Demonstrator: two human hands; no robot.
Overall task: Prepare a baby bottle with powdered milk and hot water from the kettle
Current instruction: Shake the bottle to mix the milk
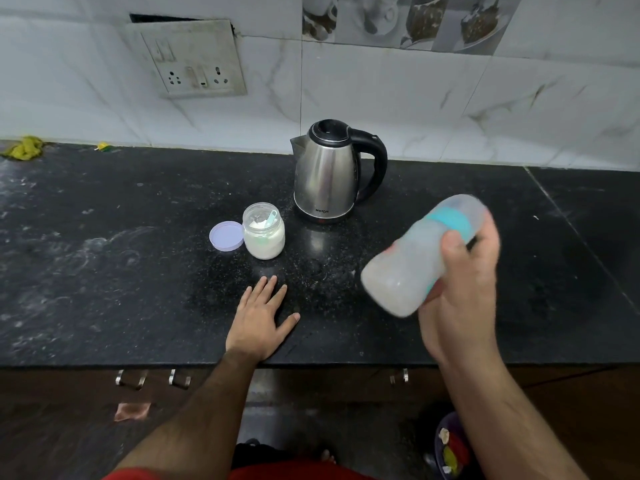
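At the near edge of the black speckled stone bench (104,271), the left hand (259,317) was laid palm down, fingers (268,289) straight and spread, nothing held. To the right and raised above the bench, the right hand (460,289) was wrapped around a translucent plastic baby bottle with a teal collar and a clear cap (415,258), its fingers curled about the upper body, just below the collar. The bottle was blurred and tilted, its long axis running from the base at near left up to the capped end at far right; a cloudy white fill was seen inside, so mixing by shaking was judged to be the step in hand.

Farther back, left of centre, a small clear jar of white powder with a pale scoop inside (264,233) was stood open, its round lilac lid (226,236) laid touching it on the left. The left hand was the nearer to both, so recapping was judged to fall to it. Beyond the jar, to the right, a stainless steel electric kettle with a black handle (329,174) was stood, lid closed, handle turned right.
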